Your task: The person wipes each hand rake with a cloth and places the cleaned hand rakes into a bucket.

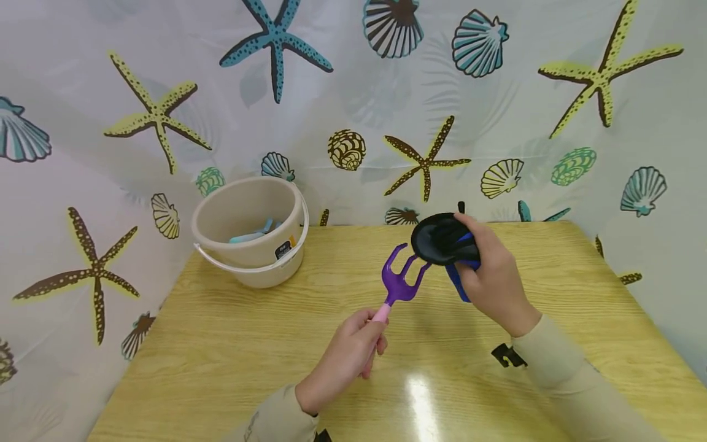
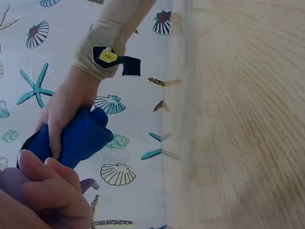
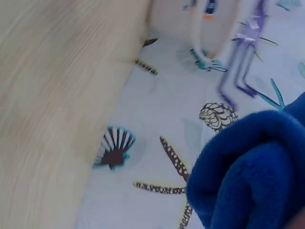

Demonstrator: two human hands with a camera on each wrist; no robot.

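Observation:
My left hand [image 1: 348, 350] grips the pink handle of a small garden hand fork [image 1: 399, 287], its purple tines pointing up and away. Across from it, my right hand [image 1: 494, 279] holds a folded plush cloth [image 1: 442, 239], black on one face and blue on the other. In the head view the black face overlaps the tine tips; in the right wrist view the blue cloth [image 3: 248, 167] appears apart from the purple fork [image 3: 245, 47]. Curled left fingers [image 2: 57, 186] hide most of the handle in the left wrist view, where the right hand [image 2: 69, 107] clasps the cloth from above.
A beige bucket [image 1: 295, 261] with a white bail handle stands at the table's back left, with light blue items [image 1: 248, 236] inside. Behind the wooden table [image 1: 221, 344] hangs a white curtain [image 1: 342, 80] printed with shells and starfish.

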